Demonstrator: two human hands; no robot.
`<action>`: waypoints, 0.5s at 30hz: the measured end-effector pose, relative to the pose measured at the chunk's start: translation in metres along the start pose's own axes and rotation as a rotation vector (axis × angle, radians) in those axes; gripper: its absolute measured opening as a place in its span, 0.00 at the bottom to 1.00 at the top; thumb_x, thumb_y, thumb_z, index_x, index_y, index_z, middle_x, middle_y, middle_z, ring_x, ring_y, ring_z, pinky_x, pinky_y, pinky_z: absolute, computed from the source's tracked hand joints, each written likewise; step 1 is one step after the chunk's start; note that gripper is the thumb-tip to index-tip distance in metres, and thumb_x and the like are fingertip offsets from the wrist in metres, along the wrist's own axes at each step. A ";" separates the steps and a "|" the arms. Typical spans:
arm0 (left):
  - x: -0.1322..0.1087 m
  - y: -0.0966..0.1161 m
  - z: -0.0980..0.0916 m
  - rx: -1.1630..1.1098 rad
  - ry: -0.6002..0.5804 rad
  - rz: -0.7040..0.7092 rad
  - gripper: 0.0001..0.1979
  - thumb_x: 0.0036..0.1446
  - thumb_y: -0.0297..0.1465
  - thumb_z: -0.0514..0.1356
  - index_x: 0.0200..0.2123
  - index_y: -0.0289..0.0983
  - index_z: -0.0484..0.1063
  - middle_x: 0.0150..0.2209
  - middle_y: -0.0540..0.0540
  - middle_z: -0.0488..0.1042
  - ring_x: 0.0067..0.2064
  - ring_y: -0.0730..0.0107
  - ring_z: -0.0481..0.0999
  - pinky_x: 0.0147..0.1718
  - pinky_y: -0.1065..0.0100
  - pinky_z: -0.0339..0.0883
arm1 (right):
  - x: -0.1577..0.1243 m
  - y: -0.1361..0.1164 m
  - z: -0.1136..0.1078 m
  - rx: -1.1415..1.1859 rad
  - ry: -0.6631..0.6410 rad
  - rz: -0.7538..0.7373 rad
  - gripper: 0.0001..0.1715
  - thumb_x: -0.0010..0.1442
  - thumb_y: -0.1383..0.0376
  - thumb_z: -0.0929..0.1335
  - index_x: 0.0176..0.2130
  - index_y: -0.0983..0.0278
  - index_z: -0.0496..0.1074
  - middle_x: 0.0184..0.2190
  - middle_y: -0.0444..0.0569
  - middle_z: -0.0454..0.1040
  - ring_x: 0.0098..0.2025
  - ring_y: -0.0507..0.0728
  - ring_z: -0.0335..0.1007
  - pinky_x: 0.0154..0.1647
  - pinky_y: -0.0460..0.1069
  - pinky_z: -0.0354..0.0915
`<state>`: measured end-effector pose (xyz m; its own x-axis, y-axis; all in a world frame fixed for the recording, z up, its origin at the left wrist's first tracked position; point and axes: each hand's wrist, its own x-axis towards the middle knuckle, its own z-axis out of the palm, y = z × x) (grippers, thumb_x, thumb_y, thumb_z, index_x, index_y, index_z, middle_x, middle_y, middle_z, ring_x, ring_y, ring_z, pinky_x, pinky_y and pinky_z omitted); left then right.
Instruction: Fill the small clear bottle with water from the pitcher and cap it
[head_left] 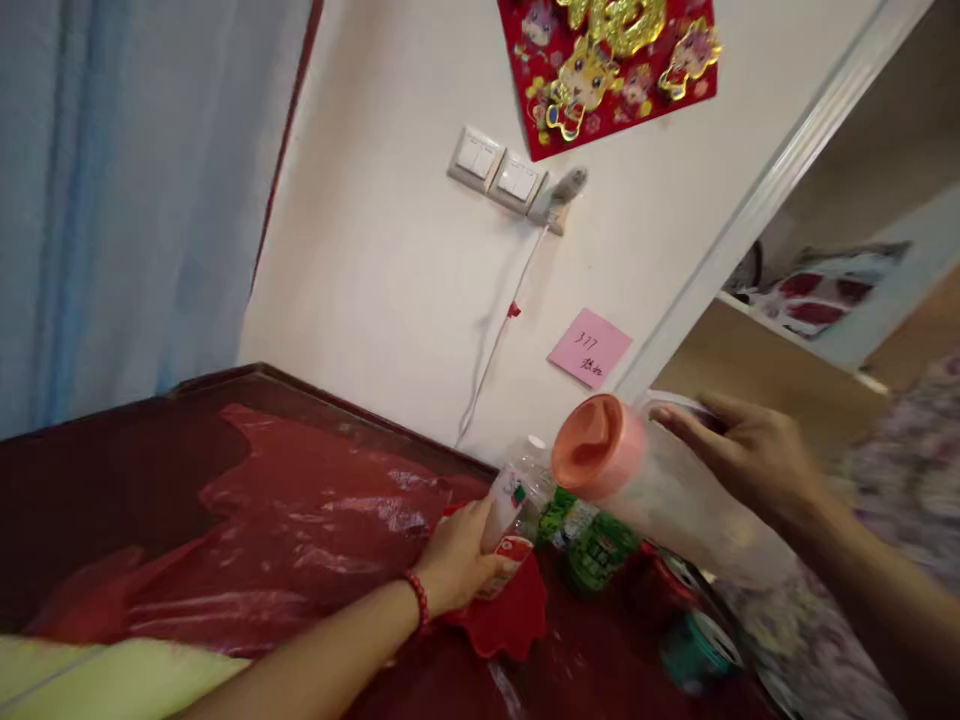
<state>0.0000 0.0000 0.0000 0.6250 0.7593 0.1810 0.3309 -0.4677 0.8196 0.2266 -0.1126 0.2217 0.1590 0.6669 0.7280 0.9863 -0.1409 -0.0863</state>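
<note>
My left hand (466,560), with a red bead bracelet at the wrist, is closed around a clear plastic bottle (534,480) with a white cap. The bottle stands, leaning in this view, over a red scalloped mat (510,615) on the dark red table. In my right hand (757,455) is the handle of a translucent pitcher (697,515) with a pink lid (600,447). The pitcher is tipped on its side in the air, lid toward the bottle. Its contents are too blurred to make out.
Green cans (600,550), a red can (664,580) and a teal can (699,650) line the table's right side. Red plastic film (300,530) covers much of the tabletop (67,510). A white cord (491,355) hangs from the wall socket, beside a pink note (590,347).
</note>
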 end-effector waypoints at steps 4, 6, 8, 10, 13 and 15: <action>-0.002 0.000 -0.001 0.001 0.000 0.004 0.28 0.50 0.32 0.70 0.55 0.43 0.69 0.57 0.43 0.77 0.57 0.51 0.76 0.52 0.63 0.67 | 0.000 -0.002 0.000 -0.002 -0.005 0.000 0.40 0.54 0.28 0.65 0.25 0.61 0.70 0.18 0.41 0.58 0.23 0.53 0.54 0.24 0.49 0.49; -0.002 0.000 -0.001 -0.001 0.005 0.015 0.27 0.51 0.32 0.69 0.55 0.44 0.69 0.57 0.44 0.77 0.57 0.51 0.76 0.53 0.62 0.66 | 0.000 -0.003 0.000 -0.001 -0.003 -0.015 0.40 0.54 0.28 0.65 0.25 0.61 0.69 0.18 0.41 0.58 0.23 0.53 0.54 0.24 0.49 0.49; -0.002 -0.001 -0.001 -0.003 0.005 0.020 0.28 0.51 0.32 0.69 0.56 0.45 0.69 0.57 0.44 0.77 0.57 0.51 0.75 0.54 0.62 0.66 | 0.000 -0.003 0.001 0.004 -0.005 -0.028 0.39 0.55 0.29 0.65 0.25 0.61 0.68 0.18 0.41 0.57 0.23 0.53 0.53 0.24 0.49 0.50; -0.003 -0.001 -0.001 -0.004 0.004 0.017 0.29 0.51 0.32 0.69 0.56 0.45 0.69 0.57 0.45 0.77 0.57 0.51 0.75 0.54 0.61 0.66 | -0.001 -0.003 0.001 0.008 -0.007 -0.034 0.39 0.56 0.30 0.66 0.24 0.61 0.67 0.18 0.41 0.56 0.23 0.52 0.52 0.24 0.49 0.49; -0.003 0.000 0.000 -0.010 0.007 0.007 0.29 0.50 0.32 0.69 0.56 0.45 0.69 0.57 0.44 0.77 0.57 0.50 0.75 0.54 0.61 0.66 | -0.001 -0.003 0.000 0.005 -0.007 -0.038 0.39 0.56 0.30 0.66 0.23 0.61 0.66 0.17 0.41 0.55 0.23 0.52 0.52 0.24 0.49 0.49; -0.003 0.000 -0.001 -0.013 0.005 0.002 0.29 0.50 0.32 0.70 0.56 0.44 0.69 0.57 0.44 0.77 0.57 0.50 0.75 0.54 0.61 0.66 | -0.001 -0.003 -0.001 0.008 -0.010 -0.038 0.38 0.56 0.30 0.66 0.23 0.61 0.65 0.17 0.41 0.55 0.23 0.52 0.52 0.24 0.49 0.49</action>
<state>-0.0021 -0.0016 -0.0003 0.6219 0.7607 0.1859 0.3204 -0.4638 0.8259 0.2237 -0.1131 0.2221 0.1222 0.6791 0.7238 0.9919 -0.1097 -0.0646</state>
